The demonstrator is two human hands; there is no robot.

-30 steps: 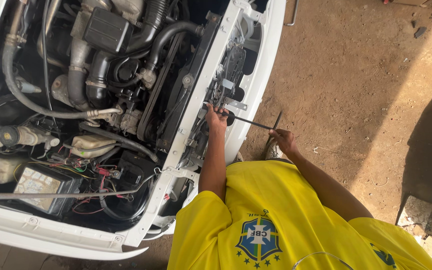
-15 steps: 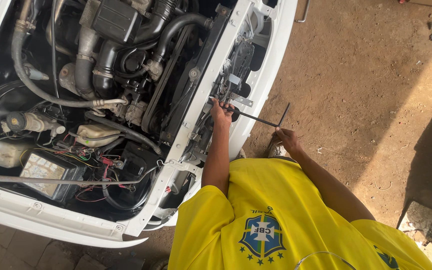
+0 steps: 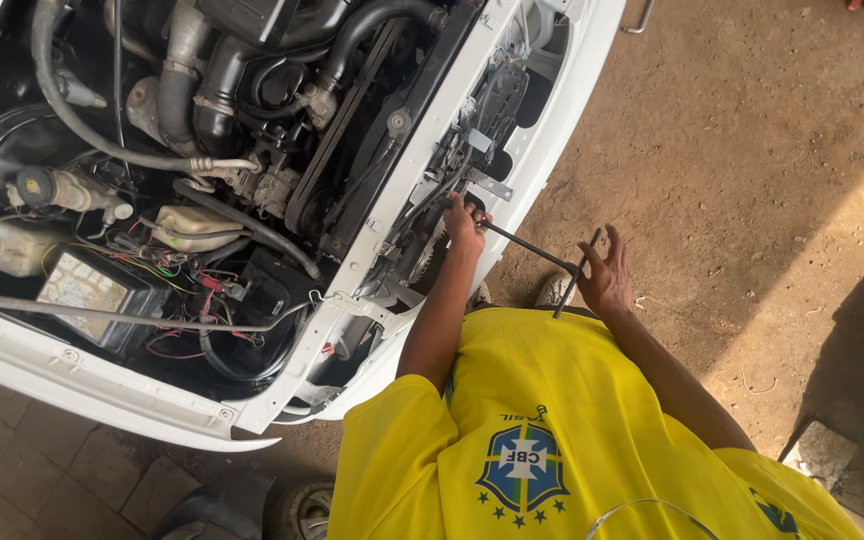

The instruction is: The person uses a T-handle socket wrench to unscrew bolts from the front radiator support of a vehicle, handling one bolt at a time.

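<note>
A dark T-handle wrench (image 3: 532, 250) is held at both ends. The far tip of its shaft is steadied by the left hand (image 3: 464, 222), whose grip is pressed together around the shaft right where it meets the front of the white car (image 3: 552, 130), just below the open engine bay (image 3: 202, 170). At the near end, the crossbar is met by the right hand (image 3: 604, 278); its grip is spread, fingers fanned loosely, with the bar resting against the palm and fingers rather than being clenched. The wrench is thus seated on a fastener that cannot be seen, hidden behind the left hand and the front panel. As a judgement, the work is under way but not finished: the tool is engaged, no freed bolt or part is seen lying near the grip, and the fittings beside it remain attached. Both arms are stretched forward from the yellow shirt (image 3: 552, 430), the left nearly straight toward the car, the right bent outward at the elbow. Beyond the grip, bare dirt ground (image 3: 752, 150) is seen to the right.
</note>
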